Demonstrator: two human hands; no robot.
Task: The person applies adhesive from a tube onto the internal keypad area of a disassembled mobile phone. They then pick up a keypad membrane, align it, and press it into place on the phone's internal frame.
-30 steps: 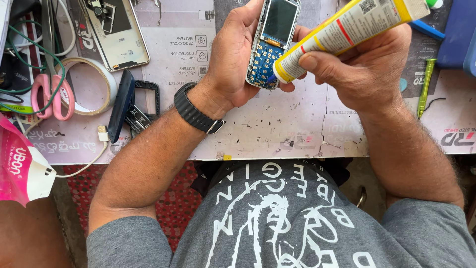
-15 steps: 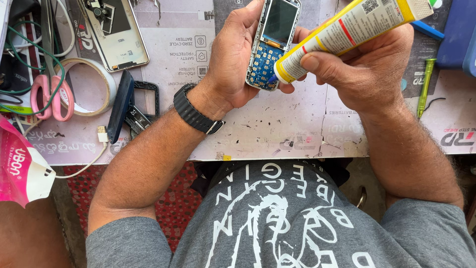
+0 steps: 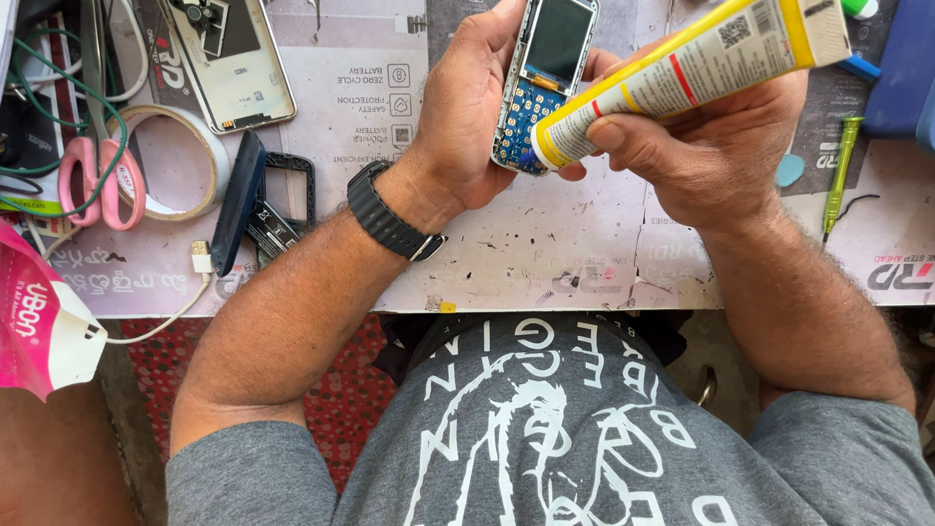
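Hands meet over the middle of the worktable [image 3: 545,263], and from my remote seat I see both busy with one small job. My left hand [image 3: 467,107] is wrapped around a stripped keypad phone [image 3: 543,83], fingers curled behind it and thumb along its side, so the dark screen and the blue keypad board face up at me. The phone sits tilted, lifted clear of the table surface. My right hand [image 3: 701,146] grips a yellow and white glue tube [image 3: 682,73], thumb pressed on top near the nozzle end and the other fingers closed beneath it. The tube slants from upper right down to lower left, and its tip touches the lower part of the blue keypad board. A black wristwatch [image 3: 390,219] sits on the left wrist.

Left of the hands, a dark phone housing [image 3: 239,200] stands on edge beside an empty black frame [image 3: 292,185]. Further left lie a roll of tape [image 3: 166,161] and pink-handled scissors [image 3: 88,185], touching each other. A smartphone back panel [image 3: 234,63] lies above them. A green screwdriver [image 3: 838,175] rests on the table just right of my right hand, with a small teal pick [image 3: 790,169] between.
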